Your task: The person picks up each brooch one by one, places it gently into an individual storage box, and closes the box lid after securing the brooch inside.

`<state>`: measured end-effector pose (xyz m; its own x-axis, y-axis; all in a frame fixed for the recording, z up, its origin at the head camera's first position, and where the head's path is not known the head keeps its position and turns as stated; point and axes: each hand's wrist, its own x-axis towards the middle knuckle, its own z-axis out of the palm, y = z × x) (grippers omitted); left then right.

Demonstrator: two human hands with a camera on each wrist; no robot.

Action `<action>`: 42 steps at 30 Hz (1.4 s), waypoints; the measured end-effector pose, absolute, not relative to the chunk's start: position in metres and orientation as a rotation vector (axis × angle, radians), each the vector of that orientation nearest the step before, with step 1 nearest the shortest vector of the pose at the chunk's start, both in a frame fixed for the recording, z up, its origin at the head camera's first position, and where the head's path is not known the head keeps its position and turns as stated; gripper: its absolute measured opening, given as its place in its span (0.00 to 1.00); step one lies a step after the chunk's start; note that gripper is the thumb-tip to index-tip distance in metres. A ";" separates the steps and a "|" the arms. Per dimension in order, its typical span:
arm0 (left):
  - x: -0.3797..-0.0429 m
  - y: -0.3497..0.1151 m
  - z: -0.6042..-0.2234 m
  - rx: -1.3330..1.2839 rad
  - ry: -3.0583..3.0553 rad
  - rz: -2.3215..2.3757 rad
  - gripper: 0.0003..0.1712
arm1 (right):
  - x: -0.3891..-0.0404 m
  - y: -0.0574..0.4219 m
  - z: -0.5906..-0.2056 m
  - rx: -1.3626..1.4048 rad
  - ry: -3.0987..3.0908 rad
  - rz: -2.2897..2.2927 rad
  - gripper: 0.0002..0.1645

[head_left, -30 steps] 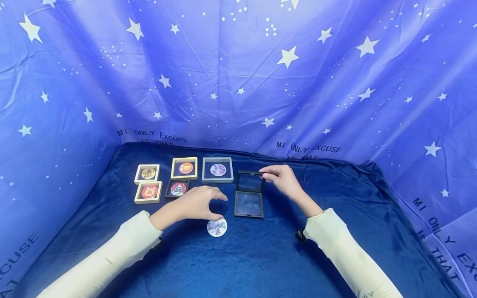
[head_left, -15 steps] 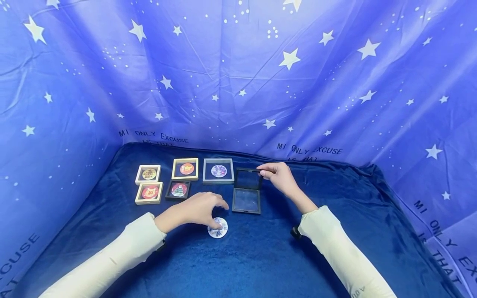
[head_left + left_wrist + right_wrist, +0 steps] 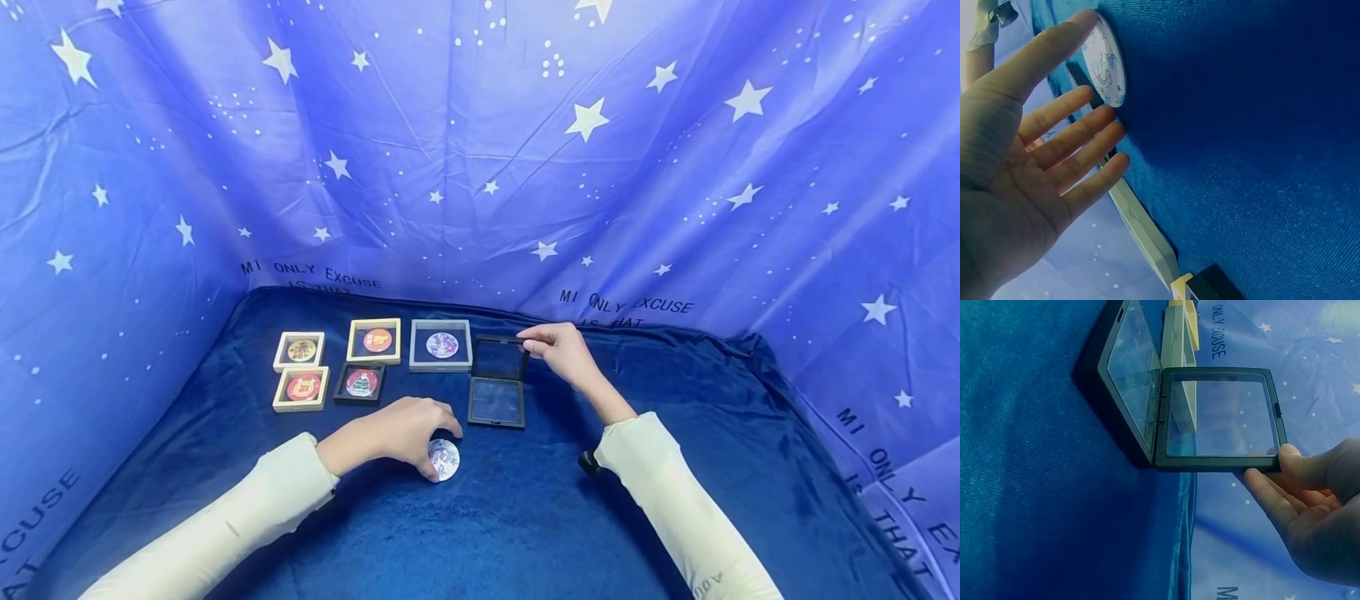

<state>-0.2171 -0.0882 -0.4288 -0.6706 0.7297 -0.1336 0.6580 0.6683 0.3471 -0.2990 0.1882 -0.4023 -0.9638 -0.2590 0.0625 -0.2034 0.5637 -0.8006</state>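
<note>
A round white badge with blue-purple patterns (image 3: 447,459) lies on the dark blue cloth at the middle of the head view. My left hand (image 3: 408,429) is over it, thumb at its near edge and fingers by its far side. In the left wrist view those fingers stay extended, and the thumb tip (image 3: 1084,19) meets the badge's rim (image 3: 1107,62). Farther back, a black-framed clear display case (image 3: 497,402) stands unfolded on its hinge. My right hand (image 3: 564,357) pinches the upper right corner of its raised lid (image 3: 1222,464) between thumb and fingers.
Left of the case stand several framed badges: a grey frame (image 3: 418,366), a large yellow frame (image 3: 375,361), a black frame (image 3: 356,401) and two pale ones (image 3: 299,367) (image 3: 298,407). A star-printed curtain (image 3: 480,167) borders the cloth-covered table (image 3: 480,542).
My left hand has shifted slightly right and nearer, its thumb coming to the badge's near edge. The right hand keeps its pinch on the lid, and the case has shifted slightly back.
</note>
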 end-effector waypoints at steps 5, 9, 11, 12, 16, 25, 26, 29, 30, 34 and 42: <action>-0.216 -0.089 -0.429 1.149 2.620 0.365 0.35 | -0.300 0.189 -0.402 -0.406 2.716 -1.373 0.15; -0.217 -0.089 -0.431 1.185 2.618 0.323 0.37 | -0.300 0.189 -0.402 -0.408 2.709 -1.369 0.15; -0.217 -0.089 -0.432 1.203 2.620 0.308 0.37 | -0.300 0.189 -0.402 -0.412 2.708 -1.368 0.15; -0.217 -0.089 -0.432 1.210 2.621 0.304 0.37 | -0.300 0.189 -0.403 -0.413 2.708 -1.367 0.15; -0.217 -0.089 -0.433 1.224 2.626 0.310 0.36 | -0.301 0.190 -0.403 -0.417 2.715 -1.350 0.15; -0.218 -0.089 -0.435 1.247 2.634 0.302 0.34 | -0.301 0.190 -0.403 -0.414 2.728 -1.313 0.15; -0.218 -0.089 -0.436 1.249 2.636 0.299 0.33 | -0.301 0.190 -0.403 -0.416 2.735 -1.303 0.15; -0.218 -0.088 -0.436 1.254 2.641 0.296 0.32 | -0.300 0.190 -0.403 -0.425 2.762 -1.272 0.15; -0.219 -0.088 -0.436 1.254 2.641 0.295 0.32 | -0.299 0.190 -0.403 -0.429 2.774 -1.260 0.15; -0.219 -0.087 -0.437 1.251 2.641 0.301 0.31 | -0.298 0.189 -0.404 -0.456 2.847 -1.196 0.14; -0.221 -0.086 -0.437 1.268 2.646 0.294 0.30 | -0.295 0.188 -0.405 -0.553 2.970 -1.096 0.13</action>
